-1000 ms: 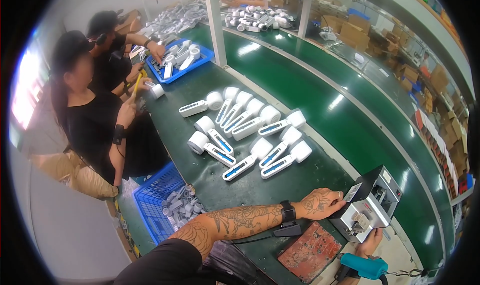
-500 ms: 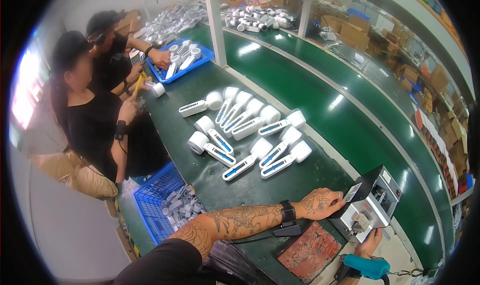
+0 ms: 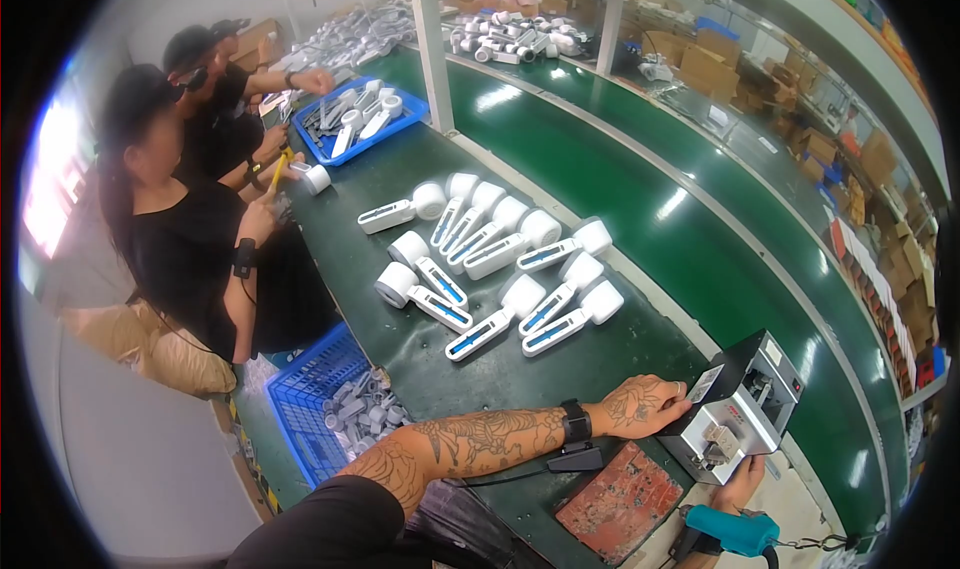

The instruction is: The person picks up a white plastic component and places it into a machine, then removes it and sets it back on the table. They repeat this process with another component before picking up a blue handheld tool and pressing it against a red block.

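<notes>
In the head view, the tattooed left hand [image 3: 640,406], fingers curled loosely and holding nothing, rests against the near side of a small boxy grey metal machine [image 3: 740,404] with a black top, which stands at the right end of the dark green matte worktop [image 3: 520,369]. The right hand [image 3: 742,484] reaches under that machine's front; its grip cannot be told. A worn red rectangular mat [image 3: 620,502] lies just beside the machine at the worktop's near edge. White plastic round-headed handheld devices [image 3: 500,264] with blue-marked handles lie scattered mid-worktop, well apart from the hands. A glossy green conveyor belt [image 3: 640,179] runs along the far edge.
</notes>
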`<action>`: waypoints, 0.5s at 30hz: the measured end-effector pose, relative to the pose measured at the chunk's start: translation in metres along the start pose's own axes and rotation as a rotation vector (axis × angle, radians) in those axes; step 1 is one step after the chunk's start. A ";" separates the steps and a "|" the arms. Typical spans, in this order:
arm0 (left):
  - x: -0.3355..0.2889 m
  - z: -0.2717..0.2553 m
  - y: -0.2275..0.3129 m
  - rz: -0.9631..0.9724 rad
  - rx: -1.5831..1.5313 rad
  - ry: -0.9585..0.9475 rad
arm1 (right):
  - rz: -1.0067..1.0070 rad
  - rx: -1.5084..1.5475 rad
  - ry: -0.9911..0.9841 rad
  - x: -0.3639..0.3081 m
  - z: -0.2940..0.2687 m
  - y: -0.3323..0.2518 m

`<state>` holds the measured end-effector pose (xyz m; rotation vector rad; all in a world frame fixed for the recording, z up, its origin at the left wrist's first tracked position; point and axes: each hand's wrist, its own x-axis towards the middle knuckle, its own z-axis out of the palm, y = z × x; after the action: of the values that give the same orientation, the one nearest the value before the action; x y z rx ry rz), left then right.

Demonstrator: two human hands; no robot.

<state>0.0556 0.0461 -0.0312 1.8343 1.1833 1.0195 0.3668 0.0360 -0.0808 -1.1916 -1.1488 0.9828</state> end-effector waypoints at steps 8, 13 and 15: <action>0.000 -0.001 0.001 0.003 -0.008 -0.011 | 0.027 0.014 -0.009 -0.004 0.006 -0.011; 0.000 0.001 -0.001 0.002 -0.005 -0.004 | -0.006 0.003 -0.025 -0.004 0.007 -0.010; -0.001 0.001 -0.002 -0.007 -0.006 -0.016 | 0.003 0.008 -0.025 -0.004 0.009 -0.010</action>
<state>0.0554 0.0461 -0.0337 1.8287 1.1752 1.0013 0.3571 0.0321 -0.0717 -1.1781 -1.1616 1.0063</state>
